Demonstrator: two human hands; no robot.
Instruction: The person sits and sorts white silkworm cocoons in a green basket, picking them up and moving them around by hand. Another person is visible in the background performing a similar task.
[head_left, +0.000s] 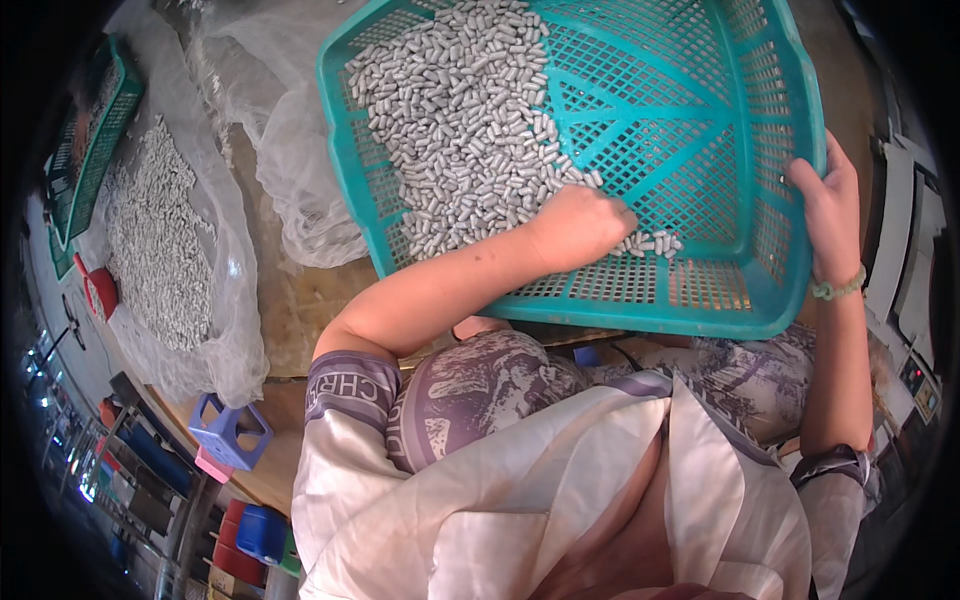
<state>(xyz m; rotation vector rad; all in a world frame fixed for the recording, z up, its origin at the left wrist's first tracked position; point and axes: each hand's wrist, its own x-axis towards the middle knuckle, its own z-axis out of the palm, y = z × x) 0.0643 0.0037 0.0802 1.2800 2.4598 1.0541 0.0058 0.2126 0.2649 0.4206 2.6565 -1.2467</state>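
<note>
A large teal plastic basket [590,320] with lattice walls and floor is tilted in front of me, partly over my lap. Small silvery-grey, capsule-shaped pieces [450,110] heap up across its left half. Several strays [650,243] lie on the lattice just right of my left hand. That hand [585,228] is curled closed at the near edge of the heap; whatever is inside its fingers is hidden. My right hand [832,215] grips the basket's right rim, thumb on the inner side and fingers behind the wall.
To the left, a similar pile [160,240] rests on clear plastic sheeting [240,330] on a brown tabletop [310,300]. A green basket [95,150] and a red scoop-like object [95,288] are beside it. Below are a purple stool [230,430] and a blue container [262,533].
</note>
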